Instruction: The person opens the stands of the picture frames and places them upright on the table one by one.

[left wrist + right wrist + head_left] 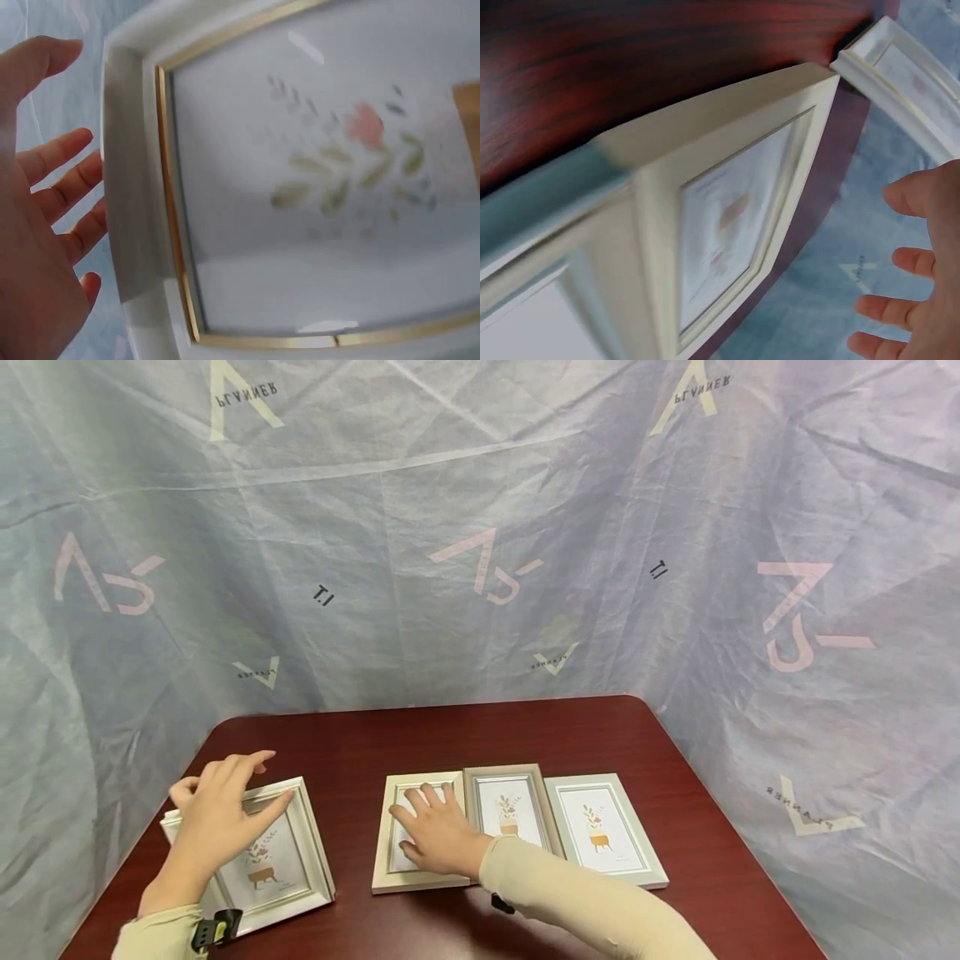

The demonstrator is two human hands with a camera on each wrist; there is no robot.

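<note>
A white picture frame (311, 835) with a potted-plant print lies at the left of the table, on top of at least one more frame whose edges show beneath it. Over its upper left part is my left hand (217, 818), thumb and fingers spread with nothing between them. In the left wrist view the fingertips come right to the frame's outer border (139, 187). My right hand (438, 835) has its fingers spread above a cream picture frame (384, 843), hiding most of its print. The right wrist view shows those fingers (889, 306) extended and holding nothing.
To the right of the cream frame, a taupe frame (551, 814) and a pale green-grey frame (633, 818) lie side by side in a row. The dark red table (352, 743) has printed grey cloth (390, 568) hanging behind and around it.
</note>
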